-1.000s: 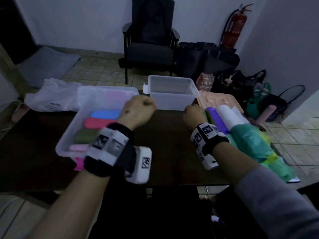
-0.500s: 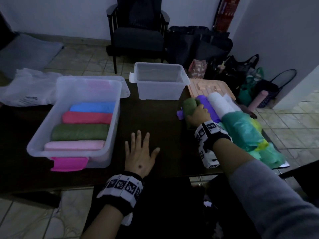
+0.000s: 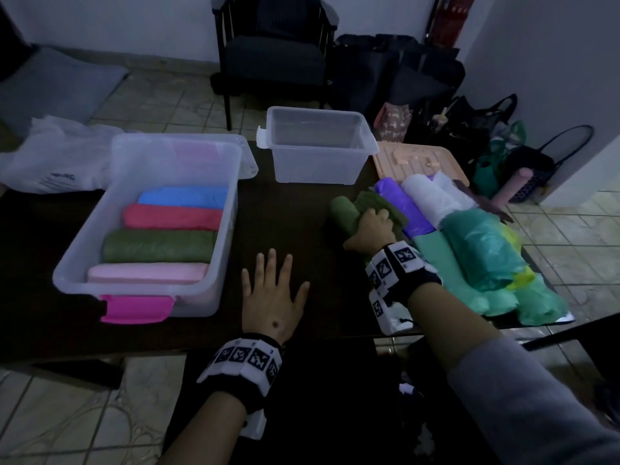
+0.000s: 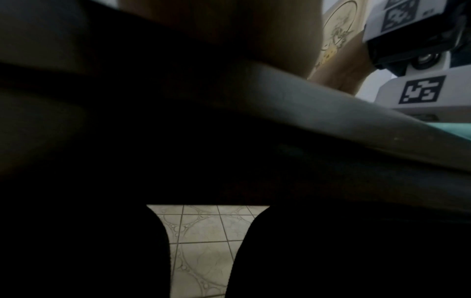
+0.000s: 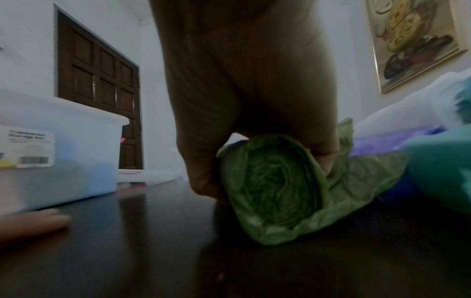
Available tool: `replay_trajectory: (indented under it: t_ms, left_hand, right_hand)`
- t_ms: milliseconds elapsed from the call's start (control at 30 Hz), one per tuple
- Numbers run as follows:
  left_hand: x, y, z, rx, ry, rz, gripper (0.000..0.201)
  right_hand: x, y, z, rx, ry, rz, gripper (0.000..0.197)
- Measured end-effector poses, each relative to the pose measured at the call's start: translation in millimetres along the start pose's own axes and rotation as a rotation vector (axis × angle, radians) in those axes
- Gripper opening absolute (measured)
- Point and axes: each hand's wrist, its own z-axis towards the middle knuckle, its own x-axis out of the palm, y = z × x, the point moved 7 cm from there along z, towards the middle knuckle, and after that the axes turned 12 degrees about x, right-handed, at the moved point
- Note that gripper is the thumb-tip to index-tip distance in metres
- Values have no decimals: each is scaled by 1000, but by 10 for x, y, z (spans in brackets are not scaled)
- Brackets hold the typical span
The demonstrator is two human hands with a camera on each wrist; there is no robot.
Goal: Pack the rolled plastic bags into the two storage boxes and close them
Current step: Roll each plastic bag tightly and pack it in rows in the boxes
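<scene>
My right hand [image 3: 372, 226] grips a dark green bag roll [image 3: 342, 211] lying on the dark table; the right wrist view shows thumb and fingers curled around the green roll's [image 5: 275, 187] end. My left hand [image 3: 271, 286] lies flat, fingers spread, on the table near its front edge. The large clear box [image 3: 84, 253] at left holds blue, red, green and pink rolls. A smaller clear box [image 3: 318, 146] stands empty at the back centre. Purple [image 3: 406, 209], white [image 3: 429, 196] and teal [image 3: 483, 253] rolls lie at the right.
A peach lid [image 3: 419, 162] lies behind the loose rolls. A white plastic bag [image 3: 50, 156] sits at the far left, a clear lid behind the large box. A chair [image 3: 275, 55] and bags stand on the floor beyond the table [image 3: 285, 209]. The left wrist view is mostly dark.
My left hand dropped from a raised fist to lie flat on the table. My right hand closed on the green roll and drew it away from the purple one.
</scene>
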Motion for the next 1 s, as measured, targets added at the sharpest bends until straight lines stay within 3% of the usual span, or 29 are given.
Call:
replay_trajectory:
  t_ms: [167,333,533,633,867,1000]
  left_hand:
    - [17,7,6,2,-17,0,61]
    - [7,16,8,-17,-25,-33,64]
    - [-172,109,16,-118,-167,-506,56]
    - [-297,209,66,-190,-209,-583,50]
    - [-367,330,343,-356,-67,-768,57]
    - [-309,230,410,-378,45,-771,69]
  right_hand:
    - [78,78,-117,-48,10,3,77]
    - [142,240,-343,-223,4,50,61]
    - [373,416,-689,-418,155,-203,71]
    - [493,424,-890,-503,163,-336,67]
    - [578,339,-1217,-670,39,-411,48]
    - [614,296,-1281,-713,36,-388,59]
